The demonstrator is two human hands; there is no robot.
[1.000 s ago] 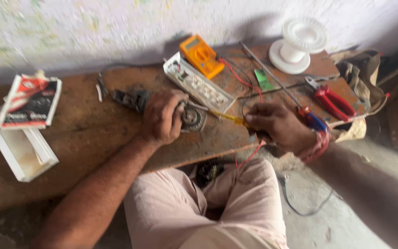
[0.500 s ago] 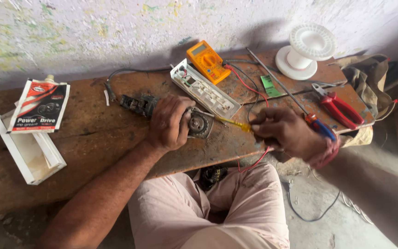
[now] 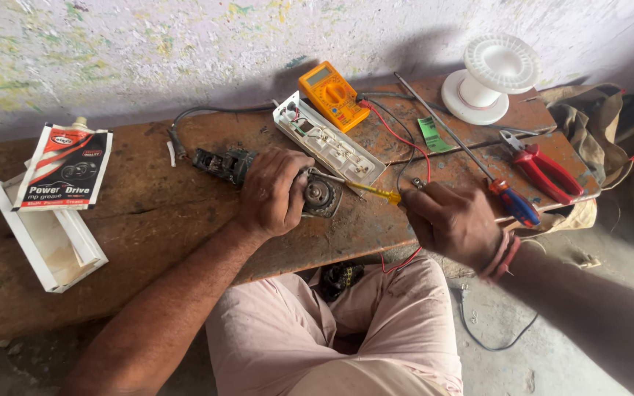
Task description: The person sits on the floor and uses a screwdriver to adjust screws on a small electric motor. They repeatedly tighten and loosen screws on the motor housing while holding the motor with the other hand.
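Note:
My left hand (image 3: 273,192) grips a dark power tool body (image 3: 223,164) lying on the wooden bench (image 3: 148,213), covering its middle. The tool's round metal gear head (image 3: 322,196) shows just right of my fingers. My right hand (image 3: 453,222) holds a yellow-handled screwdriver (image 3: 374,192), whose thin shaft points left into the gear head. A red wire (image 3: 401,260) hangs below my right hand.
A white switch board (image 3: 328,139), an orange multimeter (image 3: 333,95), a white plastic spool (image 3: 489,77), red pliers (image 3: 544,170) and a long blue-handled screwdriver (image 3: 511,205) lie on the bench. At left, a grease pouch (image 3: 64,169) rests on a white box (image 3: 53,246).
Both hands stay on the tool and the screwdriver. The camera view has shifted slightly, so everything sits a little further right and lower in the picture.

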